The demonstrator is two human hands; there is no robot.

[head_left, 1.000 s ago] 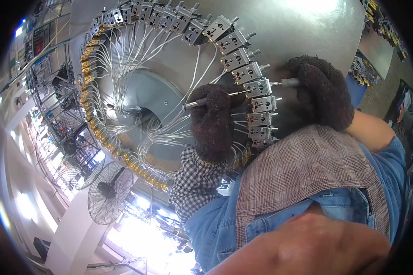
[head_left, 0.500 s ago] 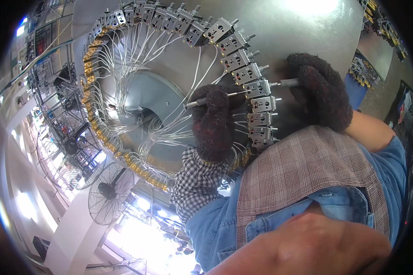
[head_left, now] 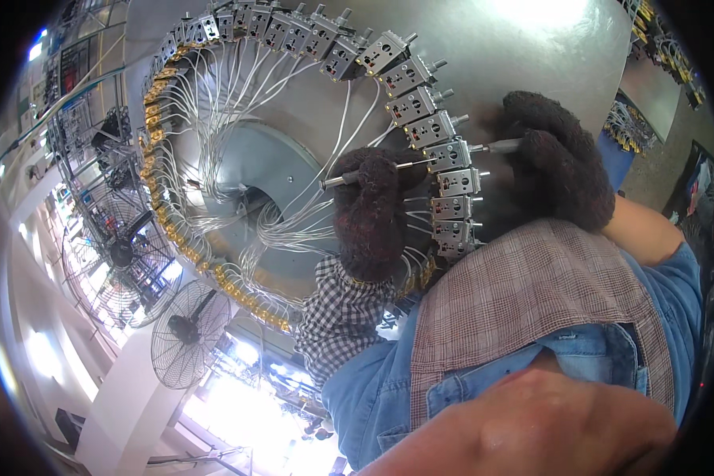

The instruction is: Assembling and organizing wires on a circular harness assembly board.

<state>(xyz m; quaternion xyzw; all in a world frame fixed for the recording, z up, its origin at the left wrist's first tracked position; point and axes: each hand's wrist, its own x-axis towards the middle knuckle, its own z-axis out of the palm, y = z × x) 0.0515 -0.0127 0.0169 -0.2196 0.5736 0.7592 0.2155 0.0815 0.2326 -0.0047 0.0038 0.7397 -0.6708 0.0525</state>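
Note:
Both my hands wear thick dark knitted gloves. My left hand [head_left: 367,210] is closed around a thin screwdriver-like tool [head_left: 341,179] with a silvery handle. Its slim shaft reaches right to a small metal box unit [head_left: 447,155] in the curved row; whether the tip enters it is too small to tell. On the other side of that box, my right hand [head_left: 559,163] grips a grey cylindrical tool [head_left: 503,146]. Its end meets, or nearly meets, the box's protruding stem. The glove hides the rest of this tool and most of the fingers.
Similar box units [head_left: 411,105] curve round a grey metal table [head_left: 484,47]. Thin whitish lines [head_left: 285,228] run from the ring toward the middle of a round metal plate [head_left: 274,155]. Brass-coloured pieces [head_left: 157,163] line its left side. A standing fan [head_left: 186,329] is at lower left.
The boxes on the right side of the ring have shifted slightly right and down. My right hand and its tool have moved a little right; both hands keep their grip.

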